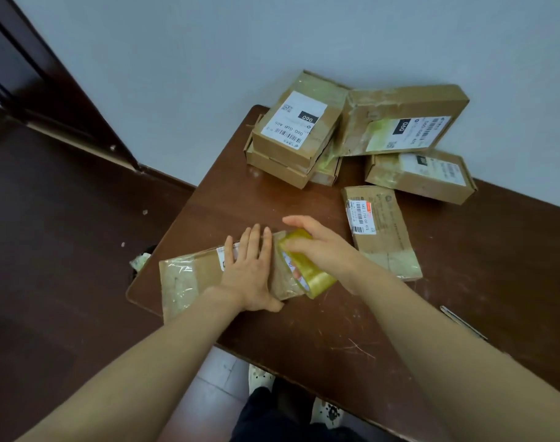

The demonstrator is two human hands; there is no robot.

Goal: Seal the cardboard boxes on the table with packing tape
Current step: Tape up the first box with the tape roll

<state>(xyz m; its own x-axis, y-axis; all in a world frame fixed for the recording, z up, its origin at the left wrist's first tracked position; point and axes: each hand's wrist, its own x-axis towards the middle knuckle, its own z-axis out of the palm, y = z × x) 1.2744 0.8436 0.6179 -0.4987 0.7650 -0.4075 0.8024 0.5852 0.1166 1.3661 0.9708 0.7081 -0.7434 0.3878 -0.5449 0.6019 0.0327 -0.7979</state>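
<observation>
Under the spread left hand (251,275) lies the box (189,275) — right hand (323,247) grips the tape roll (307,271).

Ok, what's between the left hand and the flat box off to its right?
In the head view, the yellowish tape roll, gripped by the right hand, lies between the left hand and that flat box.

1. The near box (189,275) lies at the front left edge of the worktop (240,199).
2. The left grip (251,272) rests flat on that box.
3. The tape roll (307,272) stands at the box's right end, under the right grip (323,247).
4. A flat box (383,231) lies right of the roll, further back.
5. The stacked boxes (296,129) sit at the back by the wall, with a leaning box (399,119) on their right and another box (422,175) before it.
</observation>
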